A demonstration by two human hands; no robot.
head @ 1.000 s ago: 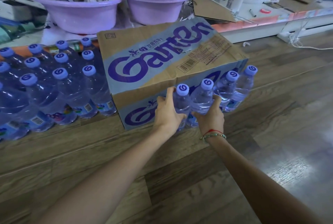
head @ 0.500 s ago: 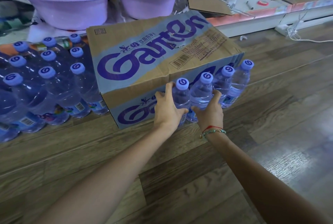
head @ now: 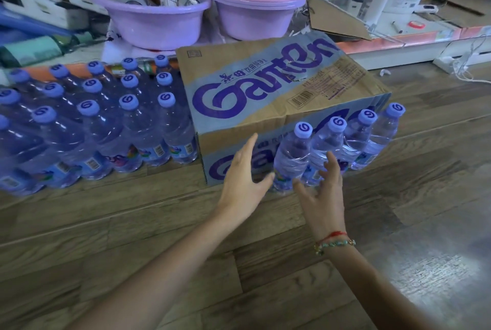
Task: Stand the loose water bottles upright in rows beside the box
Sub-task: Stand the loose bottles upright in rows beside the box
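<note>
Four clear plastic water bottles with purple caps stand upright in a row touching the brown cardboard Ganten box on the wood-grain floor. The left hand and right hand are spread open, gripping nothing; the left thumb perhaps brushes the nearest bottle.

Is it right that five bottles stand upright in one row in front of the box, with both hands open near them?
Not quite: the head view shows four bottles in that row, not five. The rest holds: they stand upright in front of the box, and the left hand and right hand are open near them.
</note>
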